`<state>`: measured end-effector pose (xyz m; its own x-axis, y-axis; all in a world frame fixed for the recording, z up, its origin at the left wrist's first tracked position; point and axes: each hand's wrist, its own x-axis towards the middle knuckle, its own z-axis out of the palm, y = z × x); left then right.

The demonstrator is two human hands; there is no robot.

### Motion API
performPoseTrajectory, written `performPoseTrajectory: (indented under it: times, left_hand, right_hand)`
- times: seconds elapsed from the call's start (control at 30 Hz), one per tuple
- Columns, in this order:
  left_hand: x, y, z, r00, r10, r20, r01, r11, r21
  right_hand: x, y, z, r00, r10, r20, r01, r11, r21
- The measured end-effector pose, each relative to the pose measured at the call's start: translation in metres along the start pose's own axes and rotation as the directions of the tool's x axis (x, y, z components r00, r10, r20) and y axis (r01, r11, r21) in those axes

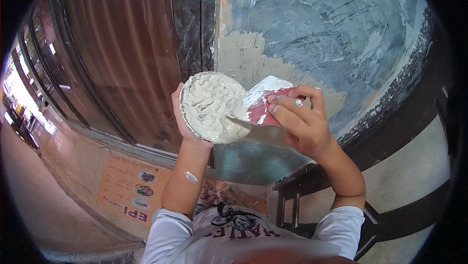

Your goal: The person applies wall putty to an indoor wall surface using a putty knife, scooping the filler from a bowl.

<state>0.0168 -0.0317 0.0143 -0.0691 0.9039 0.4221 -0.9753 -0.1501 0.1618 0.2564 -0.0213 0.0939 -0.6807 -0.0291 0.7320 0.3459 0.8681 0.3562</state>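
In my left hand [180, 118] is a round tub [209, 103] full of creamy off-white paste, held at the centre of the view. My right hand [299, 115] grips a red, paste-smeared putty knife [261, 113], whose edge dips into the paste at the tub's right side. Behind both hands is a blue-grey panel [326, 10] with rough smears, partly coated in a beige layer [239, 49] along its left and lower part. A white smear marks my left forearm [180, 186].
A dark wooden post [192, 15] and a brown slatted panel [117, 45] stand left of the coated panel. Dark trim [385, 142] borders it at the right. A printed orange sheet [122, 181] lies low at the left, near a bright opening [19, 84] with bars.
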Motion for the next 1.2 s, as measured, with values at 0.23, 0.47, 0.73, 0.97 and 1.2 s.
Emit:
performPoseTrajectory:
  times: [0.23, 0.47, 0.73, 0.97, 1.2]
  left_hand:
    - [0.005, -0.008, -0.001, 0.999, -0.05, -0.02, 0.05, 0.998, -0.036]
    - [0.007, 0.002, -0.025, 0.99, -0.031, -0.14, 0.033, 0.999, 0.017]
    - [0.016, 0.017, -0.039, 0.989, 0.003, -0.145, -0.002, 1.0, 0.009]
    - [0.025, 0.024, -0.053, 0.99, 0.038, -0.135, -0.037, 0.999, 0.006]
    - [0.029, 0.025, -0.051, 0.999, 0.027, -0.044, -0.028, 0.999, -0.03]
  right_hand:
    - [0.001, 0.032, 0.015, 0.977, 0.198, -0.083, -0.189, 0.976, 0.107]
    - [0.014, 0.089, 0.024, 0.841, 0.512, -0.177, -0.52, 0.854, -0.001]
    - [0.021, 0.104, 0.034, 0.853, 0.499, -0.153, -0.52, 0.838, -0.167]
    - [0.025, 0.102, 0.028, 0.877, 0.478, -0.058, -0.481, 0.868, -0.12]
    - [0.04, 0.113, 0.023, 0.892, 0.397, -0.215, -0.418, 0.906, -0.065]
